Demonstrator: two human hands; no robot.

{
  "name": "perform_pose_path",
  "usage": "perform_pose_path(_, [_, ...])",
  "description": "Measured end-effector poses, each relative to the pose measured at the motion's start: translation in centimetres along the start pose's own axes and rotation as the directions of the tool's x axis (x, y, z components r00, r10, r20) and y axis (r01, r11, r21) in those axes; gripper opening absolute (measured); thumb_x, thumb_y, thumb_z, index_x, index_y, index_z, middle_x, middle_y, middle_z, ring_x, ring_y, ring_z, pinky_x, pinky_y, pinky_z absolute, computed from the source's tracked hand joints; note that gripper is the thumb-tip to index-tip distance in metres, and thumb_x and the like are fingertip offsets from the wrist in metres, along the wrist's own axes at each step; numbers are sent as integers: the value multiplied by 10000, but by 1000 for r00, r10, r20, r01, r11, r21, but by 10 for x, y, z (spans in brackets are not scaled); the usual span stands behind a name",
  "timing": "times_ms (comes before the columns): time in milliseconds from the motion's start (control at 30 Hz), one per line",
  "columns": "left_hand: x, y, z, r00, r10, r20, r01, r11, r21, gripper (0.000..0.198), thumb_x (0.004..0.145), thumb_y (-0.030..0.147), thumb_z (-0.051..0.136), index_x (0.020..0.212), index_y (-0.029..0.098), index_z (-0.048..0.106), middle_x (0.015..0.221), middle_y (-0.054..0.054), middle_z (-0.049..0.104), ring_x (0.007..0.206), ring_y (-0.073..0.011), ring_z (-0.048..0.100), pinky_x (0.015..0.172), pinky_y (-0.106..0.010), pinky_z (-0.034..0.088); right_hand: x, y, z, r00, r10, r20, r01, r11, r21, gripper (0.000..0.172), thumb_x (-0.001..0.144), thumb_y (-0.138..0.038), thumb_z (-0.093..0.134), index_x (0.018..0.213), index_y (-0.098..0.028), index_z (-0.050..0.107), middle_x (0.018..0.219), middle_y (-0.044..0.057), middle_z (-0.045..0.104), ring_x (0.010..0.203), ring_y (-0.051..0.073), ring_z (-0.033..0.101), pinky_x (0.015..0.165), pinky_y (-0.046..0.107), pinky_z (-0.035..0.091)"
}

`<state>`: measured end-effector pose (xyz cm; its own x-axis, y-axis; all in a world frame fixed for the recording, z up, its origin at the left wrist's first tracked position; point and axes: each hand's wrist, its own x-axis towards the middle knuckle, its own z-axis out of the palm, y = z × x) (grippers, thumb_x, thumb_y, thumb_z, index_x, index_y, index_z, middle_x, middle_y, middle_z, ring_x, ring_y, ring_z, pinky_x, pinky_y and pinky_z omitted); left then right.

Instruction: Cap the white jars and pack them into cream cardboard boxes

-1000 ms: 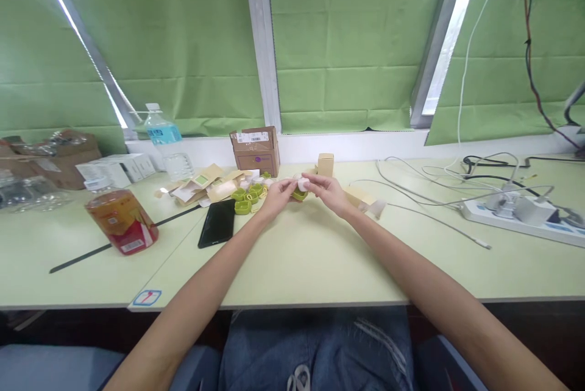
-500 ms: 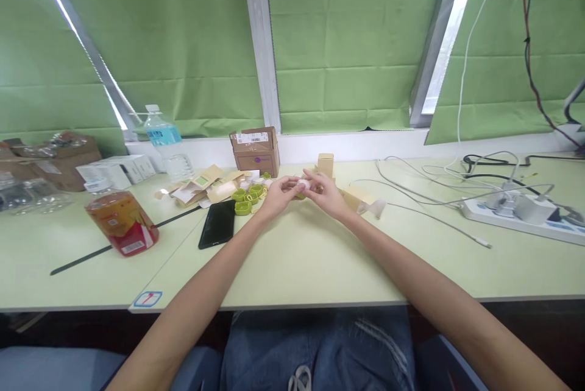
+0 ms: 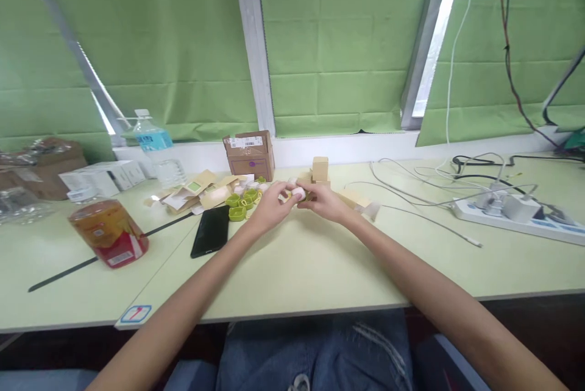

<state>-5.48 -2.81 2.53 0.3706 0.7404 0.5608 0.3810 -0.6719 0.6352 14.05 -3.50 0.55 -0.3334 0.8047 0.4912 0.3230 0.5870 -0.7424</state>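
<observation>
A small white round object (image 3: 298, 192) sits between my two hands, above the middle of the table. My left hand (image 3: 275, 201) has its thumb and fingers closed on it from the left. From the right, my right hand (image 3: 320, 198) closes its fingers on a small green piece (image 3: 309, 196) beside the white object; the fingers partly hide it. Several green cases (image 3: 237, 213) with cords lie to the left of my hands, with small white pieces among them. A small upright yellow box (image 3: 320, 168) stands just behind my right hand.
A black phone (image 3: 210, 231), flattened cartons (image 3: 186, 196) and a jar with a red label (image 3: 109, 234) lie to the left. Behind stand a brown box (image 3: 250, 158) and a water bottle (image 3: 158, 147). Cables and a power strip (image 3: 516, 215) are at the right.
The view has shifted slightly. My hands remain together, with the white object now showing more clearly between them and my right fingers lowered over the green piece.
</observation>
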Motion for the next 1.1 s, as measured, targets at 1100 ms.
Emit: perform_pose_path(1100, [-95, 59, 14, 986, -6, 167, -40, 962, 271, 173, 962, 230, 567, 1079, 188, 686, 1076, -87, 743, 997, -269, 672, 920, -415, 514, -106, -50, 21, 984, 170, -49, -172, 984, -37, 271, 889, -275, 688, 1137, -182, 749, 769, 4, 605, 689, 152, 544, 633, 274, 452])
